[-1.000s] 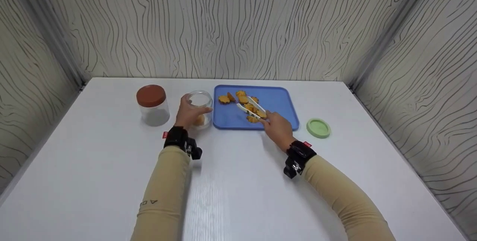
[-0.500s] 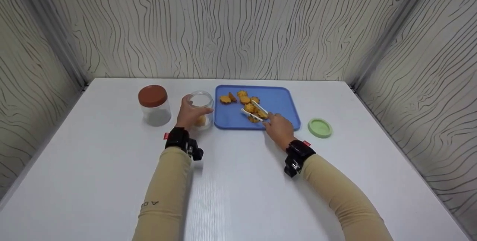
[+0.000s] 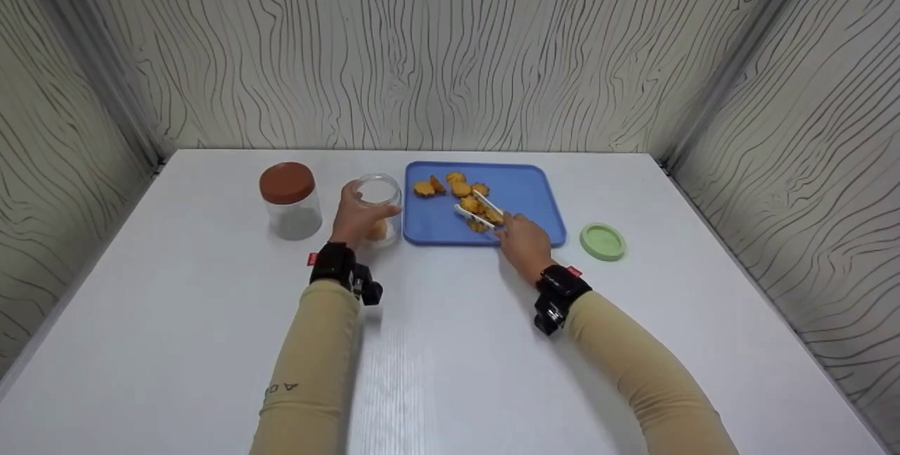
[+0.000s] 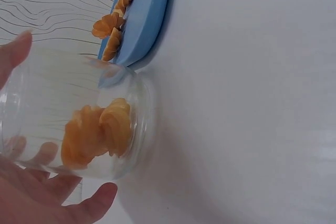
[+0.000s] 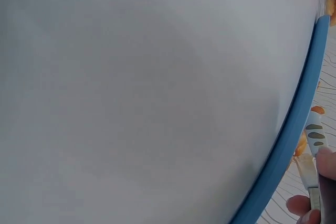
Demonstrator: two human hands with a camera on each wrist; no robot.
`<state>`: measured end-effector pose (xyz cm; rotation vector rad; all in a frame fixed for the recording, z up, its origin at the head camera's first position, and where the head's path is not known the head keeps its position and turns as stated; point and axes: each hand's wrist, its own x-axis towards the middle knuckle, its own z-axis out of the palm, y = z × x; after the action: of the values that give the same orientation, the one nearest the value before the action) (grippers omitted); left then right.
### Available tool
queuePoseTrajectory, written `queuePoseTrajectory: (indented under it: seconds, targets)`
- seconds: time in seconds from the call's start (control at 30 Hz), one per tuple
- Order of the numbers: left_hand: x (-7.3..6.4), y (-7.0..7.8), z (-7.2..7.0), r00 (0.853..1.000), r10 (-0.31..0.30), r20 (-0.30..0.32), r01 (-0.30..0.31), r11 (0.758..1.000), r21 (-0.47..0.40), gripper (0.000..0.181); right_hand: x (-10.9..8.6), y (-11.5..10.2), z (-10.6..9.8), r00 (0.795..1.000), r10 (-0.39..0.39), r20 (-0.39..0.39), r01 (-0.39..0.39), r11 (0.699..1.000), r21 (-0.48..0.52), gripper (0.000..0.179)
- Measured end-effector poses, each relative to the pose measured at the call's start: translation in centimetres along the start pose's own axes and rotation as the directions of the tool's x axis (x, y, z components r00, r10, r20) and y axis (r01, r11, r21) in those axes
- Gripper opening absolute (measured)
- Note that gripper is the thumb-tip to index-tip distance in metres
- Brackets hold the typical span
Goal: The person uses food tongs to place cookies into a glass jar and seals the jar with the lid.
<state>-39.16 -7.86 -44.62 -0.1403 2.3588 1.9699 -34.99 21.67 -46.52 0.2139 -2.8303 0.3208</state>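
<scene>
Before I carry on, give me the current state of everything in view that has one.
Left hand: holding the clear jar
Right hand: holding the tongs
Clear jar: open, upright
Tongs: arms apart; can't tell if they grip anything
Cookies: some inside the clear jar, others loose on the tray
Tray: flat
Brown-lidded jar: closed, upright
Green lid: off, lying flat

The tray (image 3: 524, 195) is blue, cookies (image 3: 424, 189) golden, tongs (image 3: 489, 203) white.

jars (image 3: 294, 219) (image 4: 52, 85) 2; lids (image 3: 287, 183) (image 3: 602, 242) 2; tray (image 3: 527, 191) 1; tongs (image 3: 475, 218) 1; cookies (image 3: 424, 189) several, overlapping
</scene>
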Motion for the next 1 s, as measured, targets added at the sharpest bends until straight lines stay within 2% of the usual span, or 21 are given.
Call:
queuePoseTrajectory:
  seconds: [0.2,0.57,0.8,1.0]
  targets:
    - [0.2,-0.3,-0.1,1.000,0.018,0.002,-0.018,1.000,-0.020,0.101,0.0,0.1,0.3,1.000,0.006,0.000,-0.006,1.000,0.031,0.042]
    - [0.2,-0.5,0.0,0.999,0.032,-0.002,-0.032,0.999,0.020,0.099,-0.2,0.5,0.8,0.999,-0.018,-0.042,0.020,0.998,0.056,0.042]
    - [0.4,-0.7,-0.1,0.998,0.069,-0.002,-0.069,0.998,0.015,0.100,-0.3,0.4,0.2,0.998,-0.017,-0.058,0.021,0.997,0.072,0.042]
    - [0.2,-0.3,-0.3,0.999,0.051,0.020,-0.052,0.997,0.052,0.102,-0.3,0.3,-0.3,0.999,-0.011,-0.044,0.016,0.995,0.102,0.043]
